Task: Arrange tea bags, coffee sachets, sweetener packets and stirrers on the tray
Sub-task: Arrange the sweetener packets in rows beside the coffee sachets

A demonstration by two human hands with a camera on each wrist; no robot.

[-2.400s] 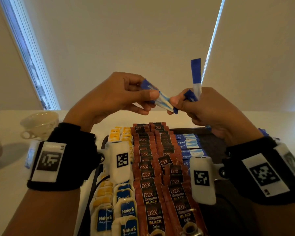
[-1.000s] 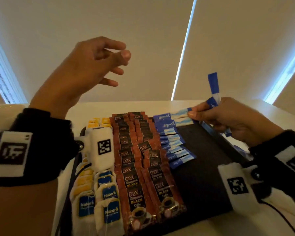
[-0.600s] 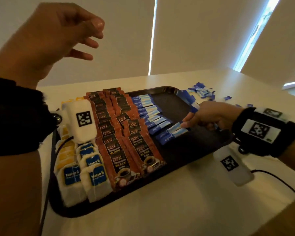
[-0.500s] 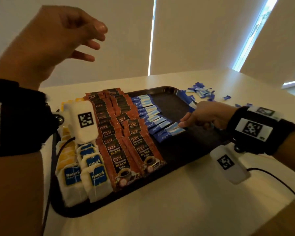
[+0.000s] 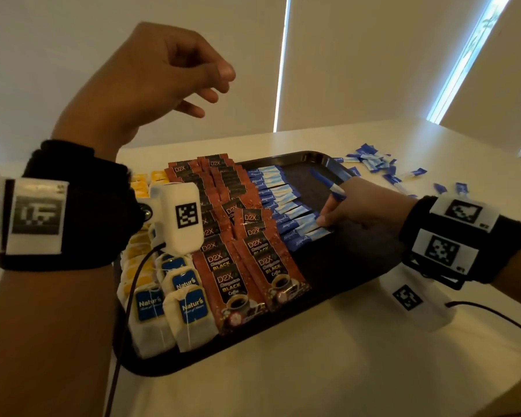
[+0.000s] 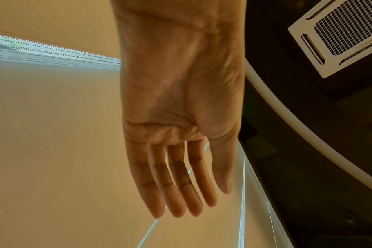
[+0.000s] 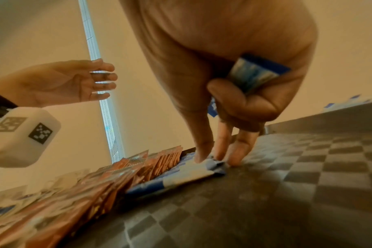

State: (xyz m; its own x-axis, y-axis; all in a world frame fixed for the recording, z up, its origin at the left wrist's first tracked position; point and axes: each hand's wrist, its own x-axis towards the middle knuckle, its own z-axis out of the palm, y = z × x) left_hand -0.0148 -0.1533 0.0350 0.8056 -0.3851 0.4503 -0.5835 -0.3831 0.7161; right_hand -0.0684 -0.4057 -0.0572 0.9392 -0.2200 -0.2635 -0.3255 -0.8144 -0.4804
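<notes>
Moved right hand (image 5: 352, 210) down to tray (image 5: 322, 159), pressing sweetener packet (image 5: 309, 234) into row, spares clutched; left hand (image 5: 151, 82) raised, relaxed, empty; next: place another.

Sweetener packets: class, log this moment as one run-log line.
left hand: raised, empty | right hand: fingertips on sweetener row, holds spare packets | tray: right side bare

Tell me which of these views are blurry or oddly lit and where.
Head view: warm dim light, bright window strips, edges bowed by the wide lens, the coffee sachets sharp. Left wrist view: the open left hand is backlit and shadowed. Right wrist view: the right hand close and soft, nearest sachets smeared, the tray floor clearer.
</notes>
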